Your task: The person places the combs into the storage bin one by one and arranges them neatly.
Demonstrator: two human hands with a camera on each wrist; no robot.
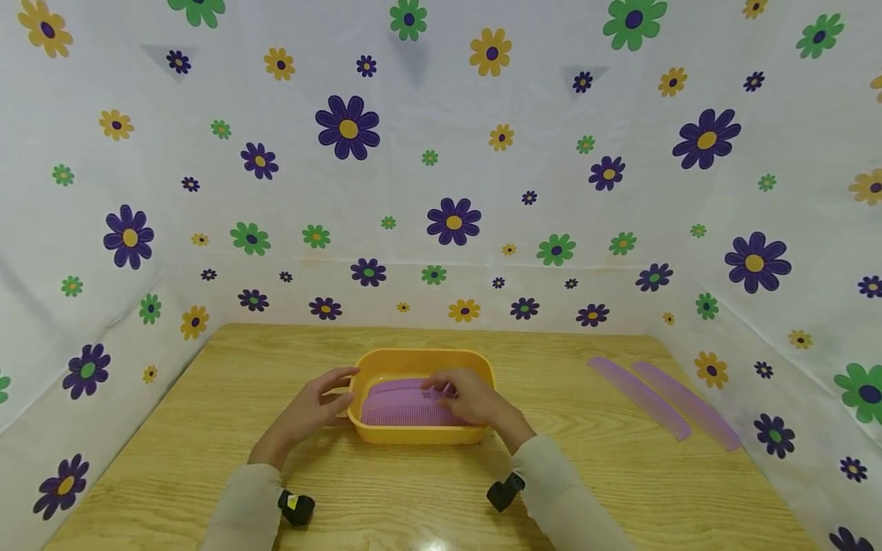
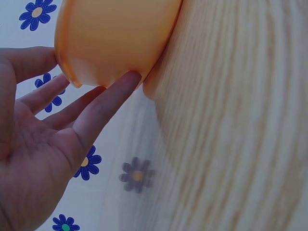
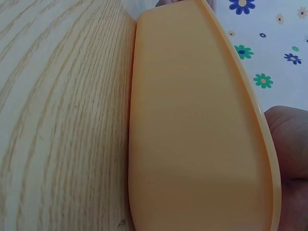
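Observation:
A yellow plastic tub (image 1: pixel 420 436) sits on the table, with purple combs (image 1: pixel 413 413) lying in it, teeth toward the near side. At the tub's left end, my left hand (image 1: pixel 313 405) touches the outside wall and rim with spread, fairly straight fingers, seen closely in the left wrist view (image 2: pixel 53 130). My right hand (image 1: pixel 468 394) reaches over into the tub with bent fingers at the combs; I cannot tell whether it pinches one. In the right wrist view the tub wall (image 3: pixel 197 120) hides the fingertips, leaving only part of the hand (image 3: pixel 291 144) beyond the rim.
To the right on the wooden table (image 1: pixel 586 474) lie two more purple combs, a left one (image 1: pixel 641 398) and a right one (image 1: pixel 689 405), slanting side by side. Flower-printed white sheeting (image 1: pixel 441 168) encloses the table at the back and both sides.

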